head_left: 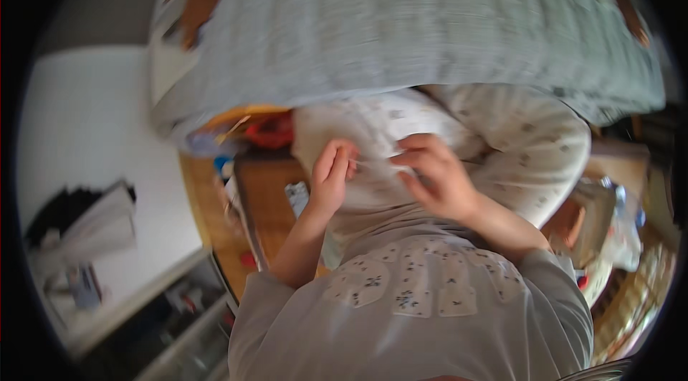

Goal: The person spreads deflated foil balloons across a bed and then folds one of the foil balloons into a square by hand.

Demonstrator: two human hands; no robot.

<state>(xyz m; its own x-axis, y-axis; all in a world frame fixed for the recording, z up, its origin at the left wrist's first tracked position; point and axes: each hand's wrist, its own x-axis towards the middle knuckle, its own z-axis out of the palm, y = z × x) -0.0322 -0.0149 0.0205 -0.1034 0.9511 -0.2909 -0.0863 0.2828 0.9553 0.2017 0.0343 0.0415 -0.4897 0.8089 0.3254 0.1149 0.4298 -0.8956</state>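
The left hand (335, 169) has its grip pinched on a thin strand (363, 163); the right hand (432, 172) meets the other end, thumb apart, but blur hides whether its grip closes. The strand spans above the trousers (358, 198), long axis running left to right. Farther out, a clear bag (628, 246) has indistinct contents, and a cabinet's open shelves (188, 329) hold blurred items.

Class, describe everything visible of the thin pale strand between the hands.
The thin pale strand looks like whitish thread, though blur hides its exact material and ends. One short, nearly straight stretch shows, apparently pinched by the left hand and running toward the right hand, tilting slightly downward. Behind it are pale patterned trousers; whether it touches them is unclear.
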